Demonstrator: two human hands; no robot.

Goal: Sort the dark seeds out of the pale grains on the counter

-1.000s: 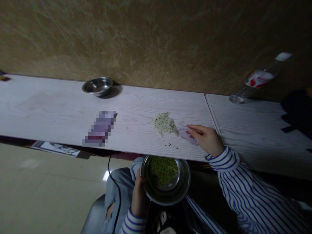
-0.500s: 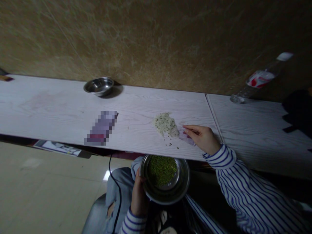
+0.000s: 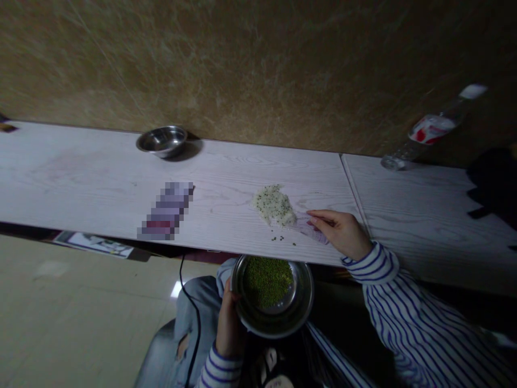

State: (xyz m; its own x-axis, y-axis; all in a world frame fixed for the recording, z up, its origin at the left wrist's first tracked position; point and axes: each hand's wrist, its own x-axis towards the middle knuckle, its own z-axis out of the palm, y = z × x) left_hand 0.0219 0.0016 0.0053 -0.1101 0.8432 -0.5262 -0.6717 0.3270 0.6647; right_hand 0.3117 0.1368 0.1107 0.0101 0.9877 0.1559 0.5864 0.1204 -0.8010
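My left hand (image 3: 230,318) grips the left rim of a steel bowl (image 3: 302,315), held just below the table's front edge. Green mung beans (image 3: 266,280) cover much of the bowl's bottom. On the table, my right hand (image 3: 337,229) pinches a thin, see-through purplish card (image 3: 309,226) between thumb and fingers. The card lies low and slanted, its left end against a pile of white rice grains mixed with green beans (image 3: 274,205). A few loose beans (image 3: 281,238) are scattered between the pile and the front edge.
A second steel bowl (image 3: 162,141) stands at the back left by the wall. A blurred-out flat purple object (image 3: 167,210) lies left of the pile. At the right stands a plastic bottle (image 3: 430,129), near a dark object (image 3: 493,186). A black cable (image 3: 196,318) hangs below the table.
My right hand moved slightly left with the card, then back right. The pile looks nearly the same. My left hand and the bowl of beans have stayed in place.
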